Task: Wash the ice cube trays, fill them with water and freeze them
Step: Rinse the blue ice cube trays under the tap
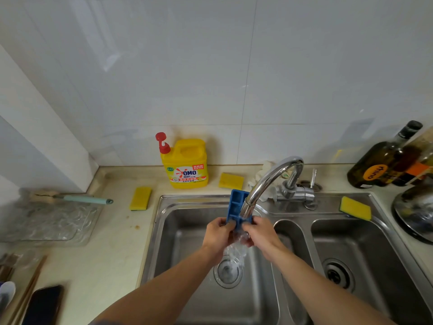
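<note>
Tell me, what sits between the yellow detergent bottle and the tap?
Head view: a yellow sponge on the counter, then a crumpled white cloth by the tap.

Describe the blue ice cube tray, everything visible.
The blue ice cube tray is a rectangular grid of square cells in two columns and looks like plastic or silicone. It is held lengthwise away from the person, cells facing the camera, above the left basin, with the faucet spout over its right side. The left hand and right hand grip its near corners. Water runs off its near end toward the drain.
</note>
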Motion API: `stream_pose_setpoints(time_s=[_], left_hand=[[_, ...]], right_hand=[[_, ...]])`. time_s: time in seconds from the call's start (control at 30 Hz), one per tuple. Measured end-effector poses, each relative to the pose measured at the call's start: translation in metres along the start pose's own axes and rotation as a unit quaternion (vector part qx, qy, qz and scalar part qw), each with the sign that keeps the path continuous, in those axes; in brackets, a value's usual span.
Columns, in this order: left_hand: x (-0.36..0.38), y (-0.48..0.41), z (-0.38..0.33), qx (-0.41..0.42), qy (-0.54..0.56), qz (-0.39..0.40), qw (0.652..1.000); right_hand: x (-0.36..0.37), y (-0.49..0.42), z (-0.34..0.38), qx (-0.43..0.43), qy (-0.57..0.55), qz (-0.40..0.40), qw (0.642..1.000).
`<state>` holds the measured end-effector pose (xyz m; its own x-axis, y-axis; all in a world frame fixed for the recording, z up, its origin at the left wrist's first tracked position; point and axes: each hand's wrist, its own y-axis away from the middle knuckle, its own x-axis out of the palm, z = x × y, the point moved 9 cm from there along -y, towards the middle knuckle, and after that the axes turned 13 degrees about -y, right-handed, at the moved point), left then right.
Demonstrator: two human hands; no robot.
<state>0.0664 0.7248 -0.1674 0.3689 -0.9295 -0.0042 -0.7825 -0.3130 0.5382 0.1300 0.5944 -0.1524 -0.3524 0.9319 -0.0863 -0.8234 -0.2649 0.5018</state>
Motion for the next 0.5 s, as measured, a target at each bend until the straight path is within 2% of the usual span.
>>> stream_pose_setpoints(time_s=[0.5], left_hand=[[0.014,0.008,0.025,-0.047,-0.04,0.034,0.998]], right_hand=[[-0.013,0.01,-0.03,0.046,-0.015,0.034,0.998]])
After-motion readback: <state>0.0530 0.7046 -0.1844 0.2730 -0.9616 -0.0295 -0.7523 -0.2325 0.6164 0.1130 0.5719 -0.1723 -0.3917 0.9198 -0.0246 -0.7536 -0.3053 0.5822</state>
